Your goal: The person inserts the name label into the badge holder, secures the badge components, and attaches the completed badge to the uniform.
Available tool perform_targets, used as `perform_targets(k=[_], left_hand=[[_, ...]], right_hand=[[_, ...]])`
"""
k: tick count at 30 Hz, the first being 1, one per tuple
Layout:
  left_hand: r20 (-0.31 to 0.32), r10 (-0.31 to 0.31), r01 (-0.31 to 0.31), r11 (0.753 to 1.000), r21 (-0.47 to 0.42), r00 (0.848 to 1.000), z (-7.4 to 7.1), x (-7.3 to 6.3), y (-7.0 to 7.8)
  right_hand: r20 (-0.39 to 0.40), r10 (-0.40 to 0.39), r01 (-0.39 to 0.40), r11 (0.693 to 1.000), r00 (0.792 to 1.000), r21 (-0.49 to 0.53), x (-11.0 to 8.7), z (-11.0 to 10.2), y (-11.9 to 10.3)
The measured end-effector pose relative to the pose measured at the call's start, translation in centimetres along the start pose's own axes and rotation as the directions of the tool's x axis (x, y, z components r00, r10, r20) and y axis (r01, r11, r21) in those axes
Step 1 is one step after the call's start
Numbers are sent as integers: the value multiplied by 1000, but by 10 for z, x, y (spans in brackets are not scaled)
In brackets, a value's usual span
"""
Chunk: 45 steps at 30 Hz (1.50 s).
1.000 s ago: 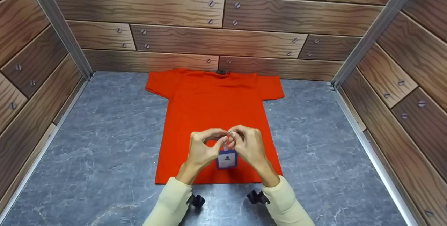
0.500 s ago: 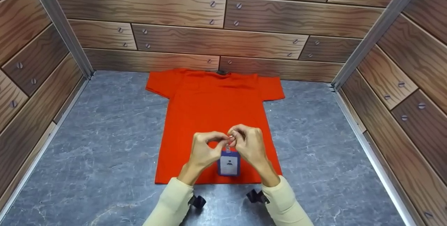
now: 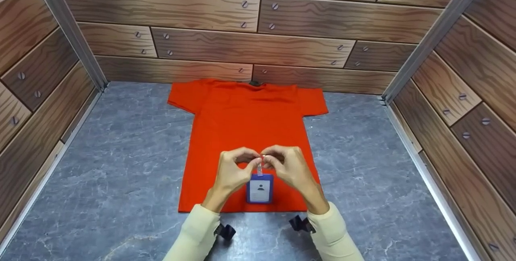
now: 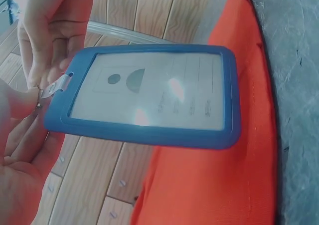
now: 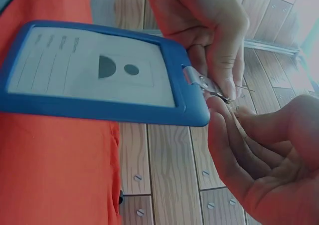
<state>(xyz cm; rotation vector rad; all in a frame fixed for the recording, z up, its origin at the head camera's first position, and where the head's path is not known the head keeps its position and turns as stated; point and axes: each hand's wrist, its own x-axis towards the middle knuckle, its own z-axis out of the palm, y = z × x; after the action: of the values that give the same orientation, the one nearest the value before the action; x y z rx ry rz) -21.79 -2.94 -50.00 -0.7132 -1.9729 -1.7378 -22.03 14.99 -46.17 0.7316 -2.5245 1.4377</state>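
A blue-framed ID badge holder (image 3: 260,188) hangs over the lower part of an orange-red T-shirt (image 3: 246,128), its card facing up toward the head view. My left hand (image 3: 235,169) pinches the small metal clip on the short clear strap (image 5: 193,77) at the badge's top. Close beside it, my right hand (image 3: 289,167) pinches at the same clip with thumb and forefinger. A thin metal sliver shows between the fingertips in the right wrist view. Fingers cover most of the clip, so its exact form is hidden. The T-shirt lies flat, collar away from me.
Beneath the shirt is a grey marbled surface (image 3: 133,160). Wood-patterned panels (image 3: 258,47) rise at the back and both sides, with grey metal strips (image 3: 76,39) along the corners. Each sleeve carries a black wrist mount (image 3: 300,224).
The badge holder has swung from a tilted position to hang flatter and more fully in view. My right hand and forearm have shifted slightly right, while both hands stay near the clip.
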Motion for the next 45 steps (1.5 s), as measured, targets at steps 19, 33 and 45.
perform_targets(k=[19,33,45], left_hand=[[51,-80,83,994,-68,996,-1,-2,-26],[108,-134,143,987,-72,985,-6,50,-40],[34,-409,403,909,104,912,-28,123,-82]], right_hand=[[-22,155,-153,985,988,77,8,2,11],[-39,172,-171,985,984,33,41,-14,19],[-192,270,-305,934,944,-188,99,-52,80]])
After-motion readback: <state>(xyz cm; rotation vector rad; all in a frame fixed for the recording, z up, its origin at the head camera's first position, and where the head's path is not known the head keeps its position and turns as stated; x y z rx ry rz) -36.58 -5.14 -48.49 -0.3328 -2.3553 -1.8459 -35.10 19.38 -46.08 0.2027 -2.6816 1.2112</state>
